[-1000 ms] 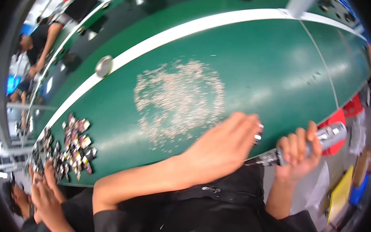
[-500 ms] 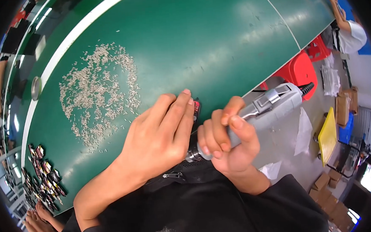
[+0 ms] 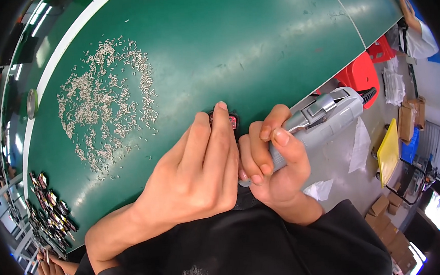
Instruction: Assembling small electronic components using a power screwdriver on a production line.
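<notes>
My left hand [image 3: 197,174] is closed over a small black-and-red part [image 3: 232,120] at the near edge of the green table; its fingers hide most of that part. A grey electric screwdriver [image 3: 324,118] with a metal lever and a black cord lies slantwise in my right hand [image 3: 277,161]. My right fingers wrap round its front end, the thumb close to the lever. The screwdriver's tip is hidden behind my left hand. Many small silvery screws [image 3: 94,105] lie scattered on the table, farther off to the left.
A heap of dark, shiny parts [image 3: 53,210] lies at the table's left end, with another person's hands [image 3: 54,273] beside it. A round metal object [image 3: 32,103] rests at the far-left rim. Red stools [image 3: 359,73], a yellow panel [image 3: 387,152] and cardboard boxes [image 3: 386,223] stand to the right.
The left fingers have bent and shifted round the small part, showing more of its red face. The screwdriver's front end, visible before, is now behind my left hand. The whole view has shifted slightly.
</notes>
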Available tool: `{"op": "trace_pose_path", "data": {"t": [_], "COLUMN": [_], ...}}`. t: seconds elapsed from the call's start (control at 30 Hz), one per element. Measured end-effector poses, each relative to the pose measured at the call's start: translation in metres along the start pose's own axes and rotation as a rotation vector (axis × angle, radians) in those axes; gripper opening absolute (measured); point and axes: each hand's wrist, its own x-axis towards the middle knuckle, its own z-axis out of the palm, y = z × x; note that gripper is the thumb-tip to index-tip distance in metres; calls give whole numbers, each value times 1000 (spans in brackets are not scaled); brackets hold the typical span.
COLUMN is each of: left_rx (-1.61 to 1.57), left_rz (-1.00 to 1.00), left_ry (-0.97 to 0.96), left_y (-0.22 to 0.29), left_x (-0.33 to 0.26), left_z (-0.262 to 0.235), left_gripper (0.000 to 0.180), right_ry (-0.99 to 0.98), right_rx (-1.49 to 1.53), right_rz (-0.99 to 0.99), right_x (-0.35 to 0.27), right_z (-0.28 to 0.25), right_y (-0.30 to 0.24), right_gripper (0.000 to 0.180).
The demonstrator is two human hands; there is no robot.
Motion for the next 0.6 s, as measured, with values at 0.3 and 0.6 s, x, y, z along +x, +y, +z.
{"op": "trace_pose_path", "data": {"t": [0.3,0.6], "left_rx": [-33,-69], "left_rz": [5,-42], "left_ry": [105,41], "left_y": [-2,-2], "left_x": [-9,-5], "left_z": [8,-1], "left_gripper": [22,18], "right_ry": [16,184], "right_rx": [-17,-237], "right_rz": [23,41], "right_x": [-2,-11], "right_z": [4,14], "right_y": [1,4], "right_gripper": [15,17]}}
